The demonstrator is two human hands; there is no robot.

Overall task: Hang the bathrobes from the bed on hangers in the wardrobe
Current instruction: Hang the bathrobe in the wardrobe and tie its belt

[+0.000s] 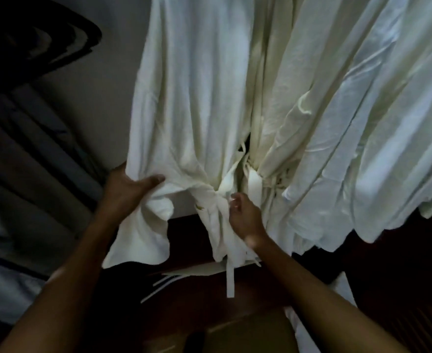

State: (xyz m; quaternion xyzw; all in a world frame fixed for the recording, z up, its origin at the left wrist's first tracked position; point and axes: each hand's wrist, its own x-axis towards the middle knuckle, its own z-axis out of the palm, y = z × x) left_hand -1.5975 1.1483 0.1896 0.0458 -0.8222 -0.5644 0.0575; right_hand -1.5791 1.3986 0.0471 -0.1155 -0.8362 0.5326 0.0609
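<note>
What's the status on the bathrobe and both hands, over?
Left grip holds a side fold of the white bathrobe. Right grip at its tied belt, hold too blurred to tell. More white robes hang close on the right.

Hands: two, left hand [130, 189] and right hand [245, 216], were visible.
Bathrobes [192, 98]: at least two hung; exact count unclear.

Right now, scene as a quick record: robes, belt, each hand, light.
held bathrobe: white, hanging, tied at the waist
belt: knotted at the waist, one end dangling
left hand: grips the held bathrobe's side edge, thumb over the cloth
right hand: fingers curled at the belt knot; grip unclear, blurred
second bathrobe: white, hanging beside it on the right
light: dim
</note>
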